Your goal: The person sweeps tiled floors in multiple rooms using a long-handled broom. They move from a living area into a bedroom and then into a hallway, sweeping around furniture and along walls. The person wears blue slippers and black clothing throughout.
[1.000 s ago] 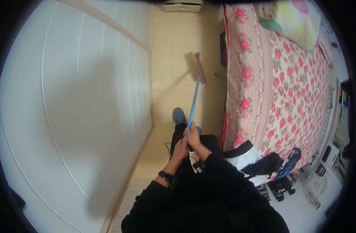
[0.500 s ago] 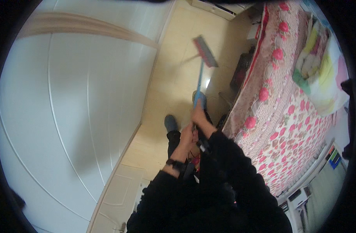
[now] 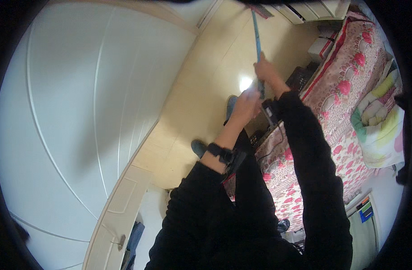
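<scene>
A broom with a blue handle point(image 3: 257, 33) reaches away from me over the pale floor point(image 3: 206, 90), its head at the top rim of the view. My right hand point(image 3: 265, 70) grips the handle higher up, arm stretched out in a black sleeve. Closer to my body, my left hand point(image 3: 246, 105) holds the lower end of the handle; a black wristband sits on that forearm. My two feet in dark slippers point(image 3: 199, 147) stand on the floor beside the bed.
A bed with a pink flowered cover point(image 3: 345, 90) runs along the right, a folded quilt point(image 3: 377, 121) on it. White wardrobe doors point(image 3: 80, 112) fill the left. Dark boxes point(image 3: 300, 76) and a white box sit by the bed's far end.
The view has tilted and the broom has been pushed farther away; my right arm has stretched out along the handle, and the broom head is now at the top edge.
</scene>
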Tool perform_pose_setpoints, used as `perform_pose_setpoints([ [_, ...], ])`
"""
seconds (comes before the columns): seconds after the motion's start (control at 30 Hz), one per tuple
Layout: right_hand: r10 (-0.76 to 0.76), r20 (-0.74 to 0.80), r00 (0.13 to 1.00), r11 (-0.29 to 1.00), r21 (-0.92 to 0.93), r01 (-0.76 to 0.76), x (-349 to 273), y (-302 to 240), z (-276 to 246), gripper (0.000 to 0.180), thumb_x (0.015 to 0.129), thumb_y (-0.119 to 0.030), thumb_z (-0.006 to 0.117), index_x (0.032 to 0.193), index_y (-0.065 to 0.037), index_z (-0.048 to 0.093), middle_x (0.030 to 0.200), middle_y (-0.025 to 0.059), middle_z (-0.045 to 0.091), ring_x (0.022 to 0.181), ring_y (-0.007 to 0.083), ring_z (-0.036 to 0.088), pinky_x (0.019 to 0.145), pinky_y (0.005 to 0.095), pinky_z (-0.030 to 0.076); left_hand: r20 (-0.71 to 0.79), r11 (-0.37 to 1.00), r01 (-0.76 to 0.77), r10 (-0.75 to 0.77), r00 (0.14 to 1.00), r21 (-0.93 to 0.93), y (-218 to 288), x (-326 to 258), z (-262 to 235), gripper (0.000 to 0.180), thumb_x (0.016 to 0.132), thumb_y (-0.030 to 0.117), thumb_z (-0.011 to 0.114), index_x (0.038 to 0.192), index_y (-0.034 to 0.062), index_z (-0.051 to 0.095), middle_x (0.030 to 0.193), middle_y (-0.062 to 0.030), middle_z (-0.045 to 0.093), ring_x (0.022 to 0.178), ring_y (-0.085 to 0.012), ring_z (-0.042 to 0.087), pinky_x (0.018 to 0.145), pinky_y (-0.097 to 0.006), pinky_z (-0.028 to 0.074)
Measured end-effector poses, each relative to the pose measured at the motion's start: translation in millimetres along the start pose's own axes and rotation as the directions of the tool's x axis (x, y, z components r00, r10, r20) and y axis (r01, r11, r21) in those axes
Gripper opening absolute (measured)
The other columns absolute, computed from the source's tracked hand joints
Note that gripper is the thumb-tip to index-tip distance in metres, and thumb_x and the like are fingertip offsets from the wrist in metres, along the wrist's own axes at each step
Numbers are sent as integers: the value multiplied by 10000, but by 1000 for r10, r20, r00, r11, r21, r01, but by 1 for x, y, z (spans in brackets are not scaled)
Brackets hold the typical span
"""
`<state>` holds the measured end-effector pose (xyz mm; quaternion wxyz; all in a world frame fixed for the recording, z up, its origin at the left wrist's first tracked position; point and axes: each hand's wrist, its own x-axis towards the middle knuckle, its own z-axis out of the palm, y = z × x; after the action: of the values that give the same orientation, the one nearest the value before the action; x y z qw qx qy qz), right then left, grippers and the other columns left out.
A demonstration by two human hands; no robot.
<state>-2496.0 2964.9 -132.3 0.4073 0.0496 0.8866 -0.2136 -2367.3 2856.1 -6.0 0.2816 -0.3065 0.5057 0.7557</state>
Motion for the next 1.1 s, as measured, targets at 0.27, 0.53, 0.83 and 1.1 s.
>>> perform_pose_setpoints([
  [0.27,-42,419,907,998,-31,61,-255,-2,166,827,868,-166,513,1434,72,-40,785,302,619,705,440,617,659,495,502,-116,819,528,-560,820,-222,-132,-218,-65,503,956,508,401,1127,60,550,933,-78,617,794,-184,607,624,-328,508],
  [0.53,-161,212,964,934,349,79,-361,-13,216,669,877,-143,523,1445,27,213,1275,308,490,1166,394,510,964,401,418,-169,726,312,-506,846,-613,-177,-296,-58,505,948,542,418,1102,89,581,943,-41,592,798,-172,577,646,-350,481],
  [0.83,-406,511,758,571,-506,647,-236,-51,272,317,854,-199,522,1009,54,635,920,294,633,864,438,631,788,492,489,99,298,197,-314,944,-934,-198,-217,-130,365,940,409,493,734,107,483,601,-3,464,465,-118,419,419,-236,357],
  [1.1,-274,730,626,669,-323,670,-450,-6,490,643,874,-182,542,1317,58,145,876,259,654,730,382,644,662,454,501,-114,165,-43,-452,885,-985,-327,-445,-158,330,997,379,379,826,114,478,597,12,415,431,-95,337,391,-220,248],
])
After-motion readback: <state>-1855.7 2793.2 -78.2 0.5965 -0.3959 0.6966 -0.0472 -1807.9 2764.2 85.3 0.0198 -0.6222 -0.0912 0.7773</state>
